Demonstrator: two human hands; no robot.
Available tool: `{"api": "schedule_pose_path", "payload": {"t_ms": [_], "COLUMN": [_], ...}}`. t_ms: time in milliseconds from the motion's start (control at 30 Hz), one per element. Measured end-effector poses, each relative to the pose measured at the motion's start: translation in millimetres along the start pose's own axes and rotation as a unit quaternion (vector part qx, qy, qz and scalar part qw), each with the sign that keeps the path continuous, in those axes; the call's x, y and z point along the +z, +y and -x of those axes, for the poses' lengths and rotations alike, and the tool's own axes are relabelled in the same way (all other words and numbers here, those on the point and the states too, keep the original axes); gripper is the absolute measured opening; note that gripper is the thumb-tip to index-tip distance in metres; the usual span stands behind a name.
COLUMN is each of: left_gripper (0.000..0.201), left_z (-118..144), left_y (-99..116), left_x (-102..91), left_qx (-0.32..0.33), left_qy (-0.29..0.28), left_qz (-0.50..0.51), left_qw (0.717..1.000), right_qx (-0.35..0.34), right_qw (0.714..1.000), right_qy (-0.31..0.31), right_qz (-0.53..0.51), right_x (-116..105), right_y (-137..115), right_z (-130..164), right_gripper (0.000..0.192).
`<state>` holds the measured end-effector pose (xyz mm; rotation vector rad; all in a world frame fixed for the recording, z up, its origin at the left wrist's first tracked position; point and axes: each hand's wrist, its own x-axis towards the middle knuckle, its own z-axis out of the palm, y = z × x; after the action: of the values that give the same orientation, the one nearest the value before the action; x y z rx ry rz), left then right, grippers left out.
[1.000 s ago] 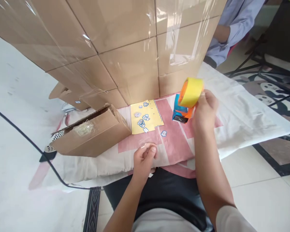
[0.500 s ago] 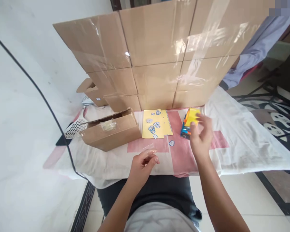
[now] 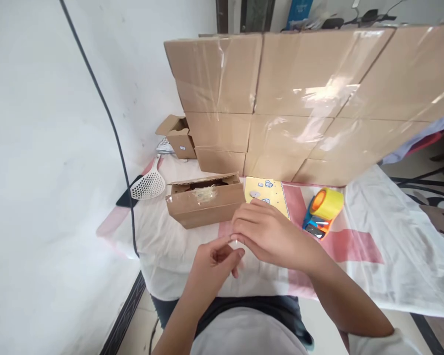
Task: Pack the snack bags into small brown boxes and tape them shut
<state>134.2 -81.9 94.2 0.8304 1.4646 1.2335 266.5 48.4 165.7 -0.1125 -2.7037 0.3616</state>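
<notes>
Head view: tape dispenser point(image 3: 323, 212) now set down on cloth point(image 3: 392, 246), released. Right hand point(image 3: 270, 232) moved over to left hand point(image 3: 215, 261); both pinch clear tape strip point(image 3: 234, 240) between fingertips, before open carton point(image 3: 204, 198). Sticker sheet point(image 3: 272, 195) partly covered.

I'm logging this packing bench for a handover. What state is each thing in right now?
Small carton: open on top, pale filling inside.
Tape dispenser: lying on the cloth, nobody holding it.
Sticker sheet: flat, partly hidden by the right hand.
Left hand: fingertips pinched against the right hand's.
Stacked cartons: closed, wrapped in clear film.
</notes>
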Motion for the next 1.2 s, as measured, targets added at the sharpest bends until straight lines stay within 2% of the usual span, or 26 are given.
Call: {"api": "schedule_pose_path", "payload": {"t_ms": [33, 100, 133, 200, 233, 267, 300, 367, 400, 433, 467, 567, 700, 867, 1000, 1033, 1067, 1133, 1167, 1200], "left_gripper": [0.032, 0.039, 0.039, 0.035, 0.03, 0.026, 0.023, 0.03, 0.039, 0.047, 0.054, 0.062, 0.059, 0.046, 0.04, 0.04, 0.039, 0.039, 0.039, 0.04], "left_z": [-2, -7, -9, -11, -12, -13, -16, -27, -34, -43, -51, -70, -72, -69, -71, -71, -70, -67, -65, -63], "left_y": [-2, -9, -13, -21, -23, -22, -19, -8, -2, 3, 7, 5, -11, -12, -10, -11, -11, -12, -11, -9], "left_x": [-6.8, -22.2, -30.0, -44.0, -49.3, -53.2, -55.6, -56.7, -56.0, -54.8, -53.5, -49.9, -46.0, -42.8, -41.3, -40.7, -40.1, -38.5, -37.8, -37.1], "left_qx": [-0.014, -0.03, -0.021, 0.042, 0.105, 0.181, 0.257, 0.365, 0.384, 0.379, 0.359, 0.298, 0.276, 0.261, 0.252, 0.251, 0.25, 0.251, 0.249, 0.247], "left_qy": [0.007, 0.032, 0.061, 0.165, 0.224, 0.276, 0.311, 0.333, 0.326, 0.316, 0.304, 0.278, 0.297, 0.304, 0.303, 0.304, 0.306, 0.308, 0.306, 0.303], "left_qz": [0.024, 0.038, 0.025, -0.046, -0.103, -0.168, -0.239, -0.375, -0.434, -0.483, -0.52, -0.562, -0.564, -0.564, -0.566, -0.566, -0.567, -0.568, -0.569, -0.57], "left_qw": [1.0, 0.998, 0.998, 0.984, 0.963, 0.929, 0.883, 0.784, 0.747, 0.723, 0.713, 0.719, 0.719, 0.722, 0.724, 0.724, 0.723, 0.721, 0.721, 0.722], "right_qx": [-0.01, -0.005, 0.008, 0.041, 0.055, 0.066, 0.078, 0.097, 0.103, 0.107, 0.111, 0.128, 0.134, 0.142, 0.186, 0.21, 0.238, 0.298, 0.324, 0.345], "right_qw": [1.0, 0.995, 0.988, 0.975, 0.974, 0.977, 0.98, 0.984, 0.985, 0.986, 0.987, 0.987, 0.983, 0.982, 0.973, 0.97, 0.966, 0.952, 0.942, 0.932], "right_qy": [0.012, 0.075, 0.114, 0.153, 0.143, 0.115, 0.077, 0.004, -0.023, -0.044, -0.057, -0.087, -0.122, -0.125, -0.14, -0.123, -0.094, -0.011, 0.033, 0.071], "right_qz": [-0.01, -0.066, -0.102, -0.155, -0.165, -0.167, -0.165, -0.152, -0.139, -0.122, -0.1, -0.039, -0.036, -0.007, 0.003, 0.013, 0.028, 0.064, 0.077, 0.082], "right_x": [-5, -20, -29, -45, -52, -55, -56, -49, -41, -32, -21, 10, 35, 43, 44, 44, 43, 40, 38, 36], "right_y": [2, 10, 14, 24, 28, 33, 39, 50, 57, 64, 72, 96, 114, 111, 114, 117, 121, 130, 135, 139], "right_z": [-9, -26, -34, -49, -56, -64, -72, -89, -98, -105, -112, -122, -118, -114, -118, -120, -123, -126, -126, -124], "right_gripper": [0.018, 0.017, 0.016, 0.017, 0.019, 0.021, 0.022, 0.025, 0.026, 0.027, 0.027, 0.022, 0.018, 0.016, 0.016, 0.022, 0.039, 0.086, 0.099, 0.1]}}
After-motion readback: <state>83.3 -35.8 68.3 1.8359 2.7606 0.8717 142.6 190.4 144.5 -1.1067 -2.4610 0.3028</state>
